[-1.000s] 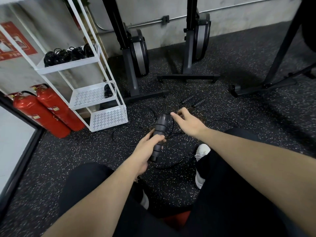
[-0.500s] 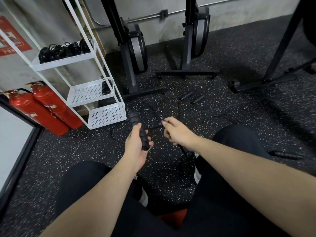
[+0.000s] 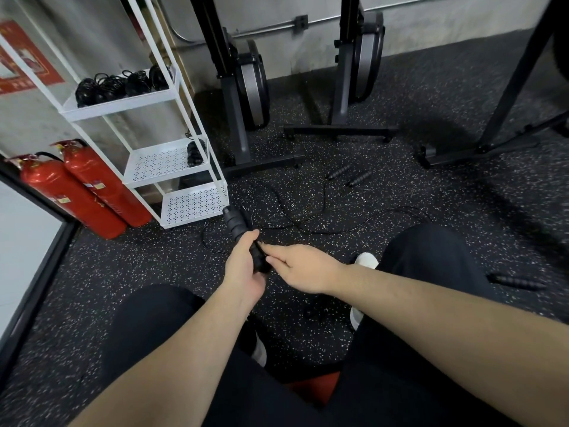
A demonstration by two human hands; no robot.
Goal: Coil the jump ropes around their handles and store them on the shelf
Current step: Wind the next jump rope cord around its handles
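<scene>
My left hand (image 3: 244, 268) grips a pair of black ribbed jump-rope handles (image 3: 235, 224), their tops pointing up and left. My right hand (image 3: 300, 266) pinches the thin black rope right beside the lower part of the handles. The rope (image 3: 308, 224) trails away in loops over the speckled floor. Two more handles (image 3: 348, 175) lie on the floor farther off, and another handle (image 3: 517, 282) lies at the right. The white shelf (image 3: 147, 101) stands at the left with several coiled ropes (image 3: 121, 84) on its top tier and one coiled rope (image 3: 194, 154) on the middle tier.
Two red fire extinguishers (image 3: 77, 192) stand left of the shelf. Black exercise machines (image 3: 246, 84) and their floor bars line the back wall. A black stand leg (image 3: 505, 87) rises at the right. My knees and white shoes fill the lower frame.
My right hand has moved left and now meets the handles, still pinching the rope. My left hand stays on the handles, which tilt up-left since one second ago.
</scene>
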